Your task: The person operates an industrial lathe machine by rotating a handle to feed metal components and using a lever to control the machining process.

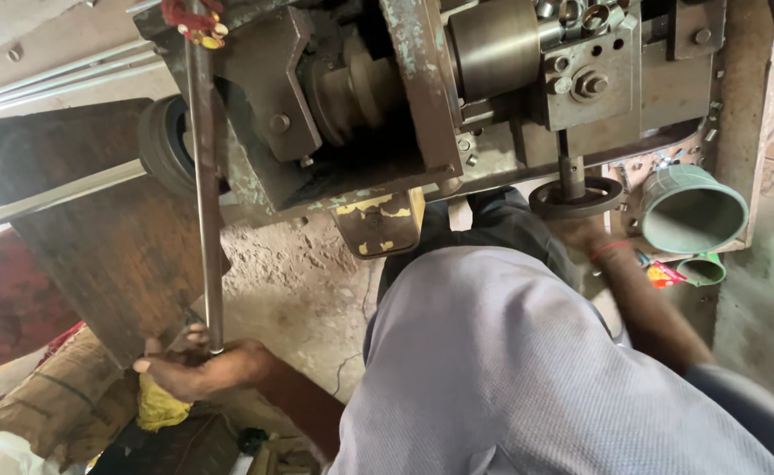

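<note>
My left hand [195, 362] grips the lower end of a long steel rod [203, 185] that runs up to the top of a grimy metal machine [378, 97]. My right hand [580, 236] reaches under a small black handwheel [576, 199] on the machine's right side and holds it; a red thread circles that wrist. My grey shirt fills the lower middle of the view and hides my lap.
A green plastic pipe piece [691, 209] lies right of the handwheel, with a smaller green ring [702, 269] below it. A dark wooden board [97, 237] leans at left. A yellow cloth [160, 406] and sacks sit below my left hand. Thin metal bars [53, 195] cross at left.
</note>
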